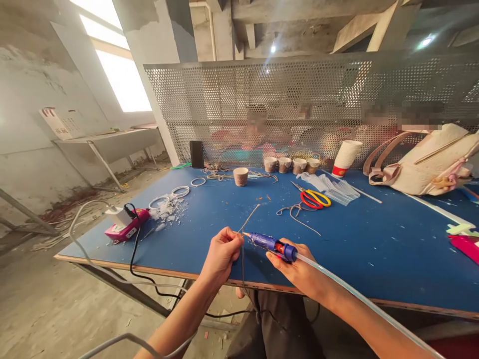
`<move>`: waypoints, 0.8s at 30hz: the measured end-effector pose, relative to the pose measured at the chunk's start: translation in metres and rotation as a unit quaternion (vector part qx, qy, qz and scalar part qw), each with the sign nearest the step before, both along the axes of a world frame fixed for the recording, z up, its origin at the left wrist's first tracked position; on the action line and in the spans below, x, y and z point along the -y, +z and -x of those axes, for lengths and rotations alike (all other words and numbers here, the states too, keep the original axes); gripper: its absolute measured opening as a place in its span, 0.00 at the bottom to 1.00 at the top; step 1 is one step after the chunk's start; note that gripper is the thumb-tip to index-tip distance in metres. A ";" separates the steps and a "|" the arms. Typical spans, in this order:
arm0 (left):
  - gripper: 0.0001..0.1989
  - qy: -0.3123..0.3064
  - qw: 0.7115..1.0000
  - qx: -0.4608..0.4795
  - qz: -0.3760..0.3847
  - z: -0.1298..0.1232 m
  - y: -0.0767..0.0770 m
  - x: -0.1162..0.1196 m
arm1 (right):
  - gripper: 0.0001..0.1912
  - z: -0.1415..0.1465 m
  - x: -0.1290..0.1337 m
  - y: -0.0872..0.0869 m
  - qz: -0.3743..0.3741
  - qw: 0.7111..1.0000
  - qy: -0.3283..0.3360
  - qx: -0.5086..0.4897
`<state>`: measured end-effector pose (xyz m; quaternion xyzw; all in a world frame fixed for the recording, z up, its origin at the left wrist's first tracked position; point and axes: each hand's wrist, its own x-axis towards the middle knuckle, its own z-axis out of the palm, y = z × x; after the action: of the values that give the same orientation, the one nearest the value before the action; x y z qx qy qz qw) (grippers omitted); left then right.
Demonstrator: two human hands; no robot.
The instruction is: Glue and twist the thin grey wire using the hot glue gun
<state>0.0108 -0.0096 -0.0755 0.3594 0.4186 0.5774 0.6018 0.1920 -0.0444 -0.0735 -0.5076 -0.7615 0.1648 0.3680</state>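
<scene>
My left hand (223,253) pinches a thin brown cord (250,218) near the table's front edge. One end of the cord points up and away over the blue tabletop, while a long strand hangs down past the edge. In my right hand (295,269) is a blue glue gun (264,241), gripped around its body. Its nozzle points left and sits right by the pinched cord; whether the two touch I cannot tell. A long clear glue stick (337,279) runs out of its back end. A small paper cup (240,176) with a brownish lower part stands farther back.
Red-and-yellow scissors (312,198) lie beside loose cord. Clear glue sticks (333,188), several small cups (284,165), stacked paper cups (346,157) and a cream bag (430,162) are behind. White rings (180,191), glue scraps and a pink power strip (129,227) with cables lie left.
</scene>
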 end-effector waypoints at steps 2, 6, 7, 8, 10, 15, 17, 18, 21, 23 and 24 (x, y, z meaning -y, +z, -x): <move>0.16 0.002 1.000 0.000 -0.005 0.001 -0.001 0.000 | 0.13 0.001 -0.002 -0.001 -0.005 1.000 0.001 -0.005; 0.16 0.005 1.000 -0.009 -0.012 0.001 -0.003 -0.002 | 0.14 0.003 -0.003 -0.004 -0.009 1.000 0.012 -0.017; 0.16 0.005 1.000 -0.012 -0.014 0.001 -0.004 -0.002 | 0.13 0.003 -0.003 -0.005 -0.006 1.000 0.016 -0.017; 0.16 0.004 1.000 -0.014 -0.015 0.001 -0.005 -0.003 | 0.13 0.004 -0.003 -0.005 -0.002 1.000 0.021 -0.016; 0.16 0.004 1.000 -0.017 -0.018 0.002 -0.006 -0.003 | 0.12 0.005 -0.003 -0.004 0.006 0.999 0.030 -0.011; 0.16 0.003 0.999 -0.020 -0.024 0.002 -0.005 -0.003 | 0.12 0.006 -0.005 0.000 -0.022 0.999 0.024 -0.026; 0.16 0.004 0.999 -0.019 -0.025 0.003 -0.005 -0.003 | 0.12 0.006 -0.004 0.001 -0.023 0.999 0.036 -0.025; 0.16 0.005 1.000 -0.018 -0.025 0.003 -0.005 -0.003 | 0.12 0.006 -0.004 0.001 -0.018 0.999 0.044 -0.024; 0.16 0.006 0.999 -0.019 -0.026 0.002 -0.005 -0.003 | 0.12 0.005 -0.003 0.000 -0.017 0.998 0.055 -0.019; 0.15 0.008 0.999 -0.019 -0.026 0.001 -0.005 -0.003 | 0.11 0.005 -0.004 0.001 -0.036 0.998 0.043 -0.020; 0.15 0.009 0.999 -0.020 -0.026 0.001 -0.005 -0.003 | 0.11 0.005 -0.005 0.001 -0.044 0.998 0.037 -0.019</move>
<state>0.0096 -0.0070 -0.0803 0.3825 0.4183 0.5866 0.5785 0.1871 -0.0396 -0.0721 -0.4589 -0.7790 0.1543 0.3984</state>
